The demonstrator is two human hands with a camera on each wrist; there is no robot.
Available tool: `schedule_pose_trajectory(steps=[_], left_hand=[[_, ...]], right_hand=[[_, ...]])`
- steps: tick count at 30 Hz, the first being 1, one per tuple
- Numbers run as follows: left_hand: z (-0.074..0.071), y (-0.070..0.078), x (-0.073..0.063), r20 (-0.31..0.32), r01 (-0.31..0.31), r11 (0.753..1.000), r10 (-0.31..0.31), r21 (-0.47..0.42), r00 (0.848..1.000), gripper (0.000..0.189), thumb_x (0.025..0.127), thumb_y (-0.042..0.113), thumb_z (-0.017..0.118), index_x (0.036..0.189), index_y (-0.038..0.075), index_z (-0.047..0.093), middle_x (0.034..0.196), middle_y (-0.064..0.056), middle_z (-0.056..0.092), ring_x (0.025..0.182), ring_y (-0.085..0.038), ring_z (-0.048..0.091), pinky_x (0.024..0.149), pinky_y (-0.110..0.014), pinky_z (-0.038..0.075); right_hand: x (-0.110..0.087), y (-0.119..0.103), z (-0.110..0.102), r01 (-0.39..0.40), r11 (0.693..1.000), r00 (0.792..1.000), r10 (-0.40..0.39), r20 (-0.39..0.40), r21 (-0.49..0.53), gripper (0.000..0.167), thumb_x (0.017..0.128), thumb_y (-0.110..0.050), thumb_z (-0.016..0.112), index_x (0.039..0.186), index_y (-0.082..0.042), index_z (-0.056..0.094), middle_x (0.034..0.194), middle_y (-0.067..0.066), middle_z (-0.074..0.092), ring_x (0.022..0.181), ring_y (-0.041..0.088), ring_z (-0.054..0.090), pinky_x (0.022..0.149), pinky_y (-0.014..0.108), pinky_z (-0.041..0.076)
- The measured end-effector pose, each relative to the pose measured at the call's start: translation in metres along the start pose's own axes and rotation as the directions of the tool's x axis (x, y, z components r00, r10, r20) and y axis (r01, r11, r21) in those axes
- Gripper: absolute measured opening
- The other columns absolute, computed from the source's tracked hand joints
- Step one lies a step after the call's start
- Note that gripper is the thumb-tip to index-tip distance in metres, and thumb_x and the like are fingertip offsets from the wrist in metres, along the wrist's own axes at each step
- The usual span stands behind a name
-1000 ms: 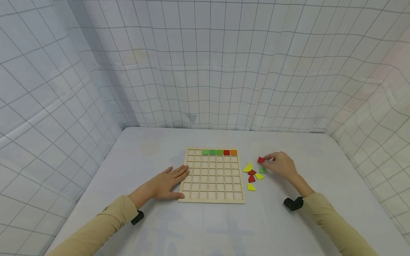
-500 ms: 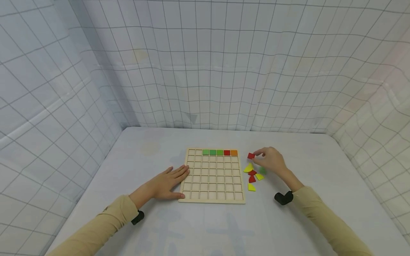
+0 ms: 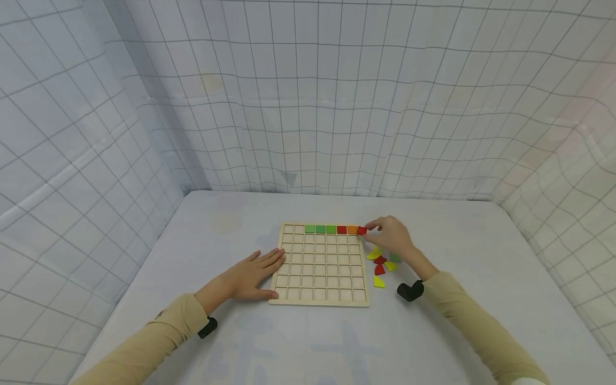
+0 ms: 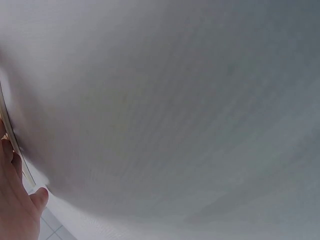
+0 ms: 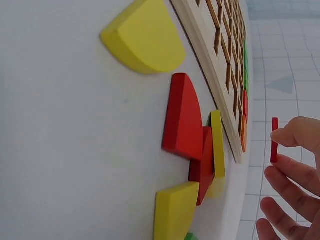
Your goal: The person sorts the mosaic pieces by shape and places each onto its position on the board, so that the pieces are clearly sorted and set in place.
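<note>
A wooden grid board (image 3: 317,305) lies on the table, with green, red and orange square tiles in its far row. My left hand (image 3: 256,275) rests on the board's left edge with fingers straight and spread; the left wrist view catches only part of this hand (image 4: 20,205). Between thumb and fingertips my right hand (image 3: 392,235) pinches a red square tile (image 3: 362,231) at the board's far right corner, beside the orange tile (image 3: 352,230). Seen edge-on in the right wrist view, that red tile (image 5: 274,140) is held above the surface.
Right of the board lies a loose group of pieces: yellow quarter-round pieces (image 3: 378,282), red curved pieces (image 3: 379,269) and a green piece (image 3: 395,257). Some overlap in the right wrist view. A white gridded curtain (image 3: 327,107) surrounds the table.
My right hand has carried the red square tile leftward and slightly away, from beyond the loose pieces to the board's far right corner. My left hand has stayed put.
</note>
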State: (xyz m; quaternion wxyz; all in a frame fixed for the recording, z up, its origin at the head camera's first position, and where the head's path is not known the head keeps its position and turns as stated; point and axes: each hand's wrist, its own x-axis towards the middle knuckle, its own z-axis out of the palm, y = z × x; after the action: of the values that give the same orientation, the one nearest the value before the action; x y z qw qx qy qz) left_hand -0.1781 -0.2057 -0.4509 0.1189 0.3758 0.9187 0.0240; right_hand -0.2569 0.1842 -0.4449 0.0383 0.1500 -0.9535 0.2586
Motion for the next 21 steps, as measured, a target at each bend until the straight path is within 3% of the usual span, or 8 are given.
schedule_pose_trajectory(steps=[12,21], left_hand=[[0.001,-0.003,0.001,-0.001,-0.002,1.0,0.002,0.002,1.0,0.09,0.091,0.065,0.045,0.155,0.009,0.016,0.162,-0.009,0.012,0.15,-0.026,0.013,0.117,-0.057,0.019],[0.001,-0.003,0.0,-0.01,-0.009,1.0,0.009,-0.003,1.0,0.091,0.091,0.066,0.045,0.155,0.008,0.017,0.162,-0.009,0.013,0.15,-0.026,0.014,0.116,-0.057,0.019]], right_hand=[[0.018,-0.023,0.013,0.028,1.0,0.999,-0.028,0.041,0.0,0.03,0.082,-0.031,0.073,0.103,-0.01,0.075,0.1,0.006,0.073,0.092,0.023,0.06,0.069,0.03,0.05],[0.032,-0.041,0.022,0.08,0.997,0.996,-0.08,0.044,0.002,0.029,0.082,-0.032,0.074,0.102,-0.011,0.076,0.098,0.005,0.074,0.089,0.022,0.061,0.069,0.032,0.051]])
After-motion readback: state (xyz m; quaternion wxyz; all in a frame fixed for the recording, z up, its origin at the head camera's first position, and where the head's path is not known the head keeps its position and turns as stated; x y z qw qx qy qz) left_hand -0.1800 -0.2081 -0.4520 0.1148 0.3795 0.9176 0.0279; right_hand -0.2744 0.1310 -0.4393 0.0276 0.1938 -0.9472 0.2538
